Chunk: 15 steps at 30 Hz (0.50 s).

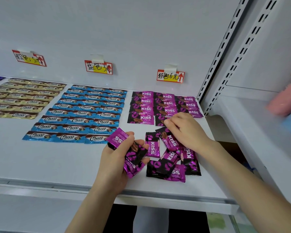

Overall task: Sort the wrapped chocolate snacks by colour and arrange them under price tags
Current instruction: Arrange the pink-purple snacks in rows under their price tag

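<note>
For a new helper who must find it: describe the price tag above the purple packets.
On the shelf's white back wall three red-edged tags hang in a row. Take the rightmost price tag, nearest the slotted upright, above the grid of purple KISS packets. It shows a 6, while the middle tag shows 3 and the left tag 5.

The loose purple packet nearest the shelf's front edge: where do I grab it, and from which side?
Probably pinch the front-right corner of the purple packet, coming in from the shelf front. It lies flat, and a darker packet overlaps its left part, so that corner is the free bit.
</note>
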Tool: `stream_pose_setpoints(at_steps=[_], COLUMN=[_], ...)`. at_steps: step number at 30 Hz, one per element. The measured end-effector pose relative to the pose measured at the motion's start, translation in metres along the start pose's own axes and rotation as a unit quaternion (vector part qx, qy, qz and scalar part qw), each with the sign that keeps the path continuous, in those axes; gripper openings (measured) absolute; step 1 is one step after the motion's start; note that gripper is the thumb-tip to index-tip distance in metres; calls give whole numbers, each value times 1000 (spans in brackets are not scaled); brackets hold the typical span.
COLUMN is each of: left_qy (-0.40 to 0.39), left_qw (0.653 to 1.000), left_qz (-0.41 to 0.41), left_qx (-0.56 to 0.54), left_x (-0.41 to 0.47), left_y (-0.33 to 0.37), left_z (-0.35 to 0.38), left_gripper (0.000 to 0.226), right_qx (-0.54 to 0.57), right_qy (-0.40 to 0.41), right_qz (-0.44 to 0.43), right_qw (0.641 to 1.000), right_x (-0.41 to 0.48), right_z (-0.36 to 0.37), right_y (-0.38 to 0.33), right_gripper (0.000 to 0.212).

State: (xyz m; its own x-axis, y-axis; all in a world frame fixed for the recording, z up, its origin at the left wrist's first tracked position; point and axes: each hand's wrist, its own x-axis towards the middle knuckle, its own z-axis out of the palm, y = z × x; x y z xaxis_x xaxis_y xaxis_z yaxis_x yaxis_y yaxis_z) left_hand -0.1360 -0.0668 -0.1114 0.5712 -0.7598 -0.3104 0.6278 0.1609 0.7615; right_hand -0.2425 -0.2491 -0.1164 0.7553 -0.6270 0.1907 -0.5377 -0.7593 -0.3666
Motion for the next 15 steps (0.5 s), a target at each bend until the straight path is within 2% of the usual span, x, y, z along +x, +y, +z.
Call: stream_pose_setpoints(at_steps=[5, 10, 15], left_qy=[-4, -21, -23], left_qw=[1000, 1000, 1000], left_qz=[-3, -5, -11], left_qx=[-5, -15, -7], left_x=[-1, -2, -4], left_y=[1, 3, 4], left_z=[0, 1, 0], left_gripper=[6, 13, 19], right_qx=[-17, -14, -13], right_qy=[40, -7, -10], right_qz=[-9, 10, 9], right_qw=[999, 1000, 1000], right_x=[-4, -2, -1], right_z=[4, 9, 11], right_y=[-1, 3, 4], right_gripper=[38, 44, 45])
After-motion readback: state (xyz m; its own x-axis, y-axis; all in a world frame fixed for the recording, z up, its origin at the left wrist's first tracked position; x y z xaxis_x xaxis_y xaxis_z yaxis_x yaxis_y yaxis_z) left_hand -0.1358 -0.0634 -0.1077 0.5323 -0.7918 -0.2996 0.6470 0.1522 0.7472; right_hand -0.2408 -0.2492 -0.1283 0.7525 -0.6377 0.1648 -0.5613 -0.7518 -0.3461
